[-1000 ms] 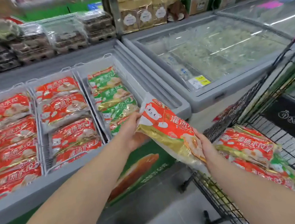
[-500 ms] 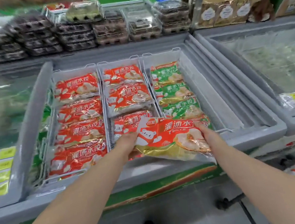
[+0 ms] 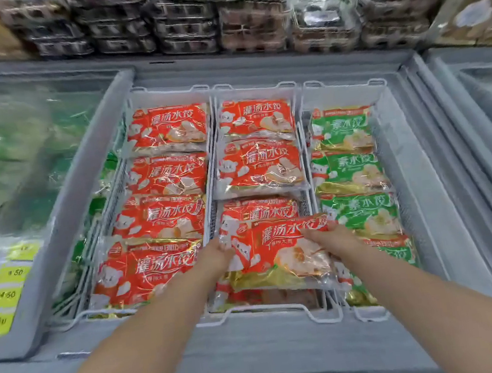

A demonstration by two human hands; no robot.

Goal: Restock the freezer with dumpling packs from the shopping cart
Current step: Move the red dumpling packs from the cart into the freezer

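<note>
A red and gold dumpling pack [image 3: 281,253] lies at the near end of the middle wire basket [image 3: 273,314] of the open grey freezer [image 3: 424,183]. My left hand [image 3: 216,256] grips its left edge and my right hand [image 3: 327,236] grips its upper right edge. It rests on other red packs in that basket. Several red packs [image 3: 164,215] fill the left basket. Several green packs [image 3: 351,170] fill the right basket. The shopping cart is out of view.
A closed glass freezer lid [image 3: 18,158] with yellow price tags [image 3: 4,296] lies to the left. Another freezer [image 3: 491,100] stands at the right. Stacked egg cartons [image 3: 187,23] line the shelf behind. The freezer's grey front rim [image 3: 258,349] runs under my forearms.
I have turned from the cart to the freezer. Both hands carried the red pack forward and down into the near end of the middle basket.
</note>
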